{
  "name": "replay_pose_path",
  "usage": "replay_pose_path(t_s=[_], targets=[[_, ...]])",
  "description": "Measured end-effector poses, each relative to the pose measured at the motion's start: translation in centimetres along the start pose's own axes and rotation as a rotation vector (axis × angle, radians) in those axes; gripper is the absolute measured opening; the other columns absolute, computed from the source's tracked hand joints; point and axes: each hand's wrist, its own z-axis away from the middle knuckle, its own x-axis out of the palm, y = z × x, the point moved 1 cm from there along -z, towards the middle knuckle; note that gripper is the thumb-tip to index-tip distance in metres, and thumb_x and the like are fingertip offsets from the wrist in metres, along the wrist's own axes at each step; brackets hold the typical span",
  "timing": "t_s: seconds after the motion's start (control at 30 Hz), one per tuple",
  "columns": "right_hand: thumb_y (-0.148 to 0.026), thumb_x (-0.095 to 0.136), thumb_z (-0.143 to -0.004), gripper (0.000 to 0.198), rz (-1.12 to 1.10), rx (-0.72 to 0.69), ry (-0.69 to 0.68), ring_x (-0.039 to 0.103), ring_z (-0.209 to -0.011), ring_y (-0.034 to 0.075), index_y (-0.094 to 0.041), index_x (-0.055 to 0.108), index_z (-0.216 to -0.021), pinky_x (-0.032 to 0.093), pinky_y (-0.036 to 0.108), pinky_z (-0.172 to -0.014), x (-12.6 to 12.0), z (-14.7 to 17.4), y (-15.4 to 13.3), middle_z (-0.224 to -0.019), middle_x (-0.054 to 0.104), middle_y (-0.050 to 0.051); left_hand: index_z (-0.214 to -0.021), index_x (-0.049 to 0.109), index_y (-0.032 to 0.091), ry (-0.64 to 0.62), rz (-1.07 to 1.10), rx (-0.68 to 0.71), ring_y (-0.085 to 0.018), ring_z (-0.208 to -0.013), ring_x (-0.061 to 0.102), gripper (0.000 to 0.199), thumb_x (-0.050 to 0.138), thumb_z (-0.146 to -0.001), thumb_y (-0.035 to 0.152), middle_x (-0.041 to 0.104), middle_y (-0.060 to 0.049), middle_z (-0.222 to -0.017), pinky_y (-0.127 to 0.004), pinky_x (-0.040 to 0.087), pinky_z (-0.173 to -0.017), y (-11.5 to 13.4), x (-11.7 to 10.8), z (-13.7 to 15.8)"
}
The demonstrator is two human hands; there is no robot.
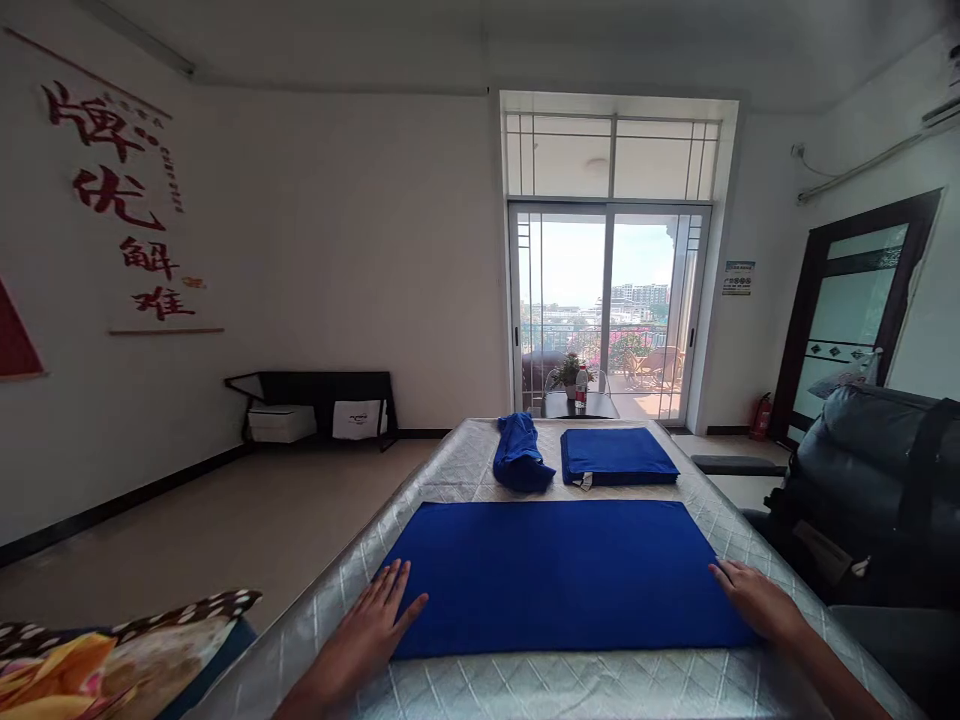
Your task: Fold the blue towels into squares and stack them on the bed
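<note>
A blue cloth (555,575), folded into a wide flat rectangle, lies on the table with the silvery quilted cover (585,685). My left hand (379,610) rests on the cloth's left edge, fingers stretched and thumb apart. On the opposite edge lies my right hand (757,595), its fingers pointing inward at the cloth's right side; whether they pinch the edge is hard to see. Beyond the cloth sits a neat folded blue stack (619,455) with a small white tag at its front. To its left is a crumpled blue cloth bundle (521,455).
A black bag (877,490) stands on a chair at the right. Patterned fabric (112,660) lies low at the left. Behind the table's far end, a small dark table (559,405) holds a plant and a bottle (581,387). A black bench (322,390) stands against the wall.
</note>
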Motion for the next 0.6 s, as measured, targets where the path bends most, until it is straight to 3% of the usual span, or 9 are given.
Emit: replay_pose_path(t_s=[0.1, 0.23, 0.4, 0.5, 0.6], targets=[[-0.038, 0.030, -0.095, 0.058, -0.001, 0.007, -0.062, 0.047, -0.139, 0.026, -0.014, 0.058, -0.139, 0.037, 0.040, -0.115, -1.9, -3.6, -1.0, -0.148, 0.054, 0.014, -0.154, 0.038, 0.021, -0.025, 0.097, 0.235, -0.029, -0.148, 0.030, 0.070, 0.035, -0.098, 0.064, 0.031, -0.010, -0.161, -0.046, 0.031, -0.120, 7.7, -1.5, -1.0], [-0.031, 0.031, -0.096, 0.059, -0.023, -0.021, -0.134, 0.040, -0.144, 0.021, -0.008, 0.047, -0.147, 0.031, 0.033, -0.117, -3.1, -8.7, -3.3, -0.155, 0.045, 0.015, -0.153, 0.041, 0.026, -0.044, 0.210, 0.677, -0.025, -0.145, 0.038, 0.061, 0.040, -0.101, 0.057, 0.038, -0.008, -0.158, -0.040, 0.036, -0.119, 21.0, -3.2, -2.1], [-0.029, 0.032, -0.097, 0.053, 0.006, 0.008, -0.152, 0.047, -0.139, 0.020, -0.014, 0.051, -0.145, 0.036, 0.035, -0.113, -2.1, -12.7, -4.1, -0.148, 0.054, 0.012, -0.150, 0.043, 0.022, 0.007, 0.323, 1.082, -0.025, -0.143, 0.042, 0.062, 0.041, -0.101, 0.058, 0.049, -0.011, -0.153, -0.039, 0.034, -0.119, 35.6, -1.3, -3.9], [-0.033, 0.031, -0.099, 0.048, 0.043, 0.030, -0.162, 0.059, -0.126, 0.023, -0.019, 0.064, -0.131, 0.043, 0.036, -0.106, -1.6, -14.0, -3.4, -0.133, 0.066, 0.013, -0.151, 0.040, 0.020, 0.051, 0.331, 1.165, -0.026, -0.144, 0.040, 0.064, 0.043, -0.100, 0.058, 0.052, -0.012, -0.150, -0.042, 0.033, -0.119, 41.6, 1.4, -5.0], [-0.036, 0.033, -0.099, 0.045, 0.092, 0.048, -0.173, 0.066, -0.116, 0.026, -0.021, 0.074, -0.113, 0.047, 0.038, -0.099, -1.7, -15.2, -2.8, -0.118, 0.073, 0.015, -0.154, 0.035, 0.018, 0.034, 0.364, 1.157, -0.029, -0.145, 0.037, 0.067, 0.039, -0.100, 0.059, 0.046, -0.013, -0.154, -0.047, 0.032, -0.118, 44.7, 3.5, -5.5]])
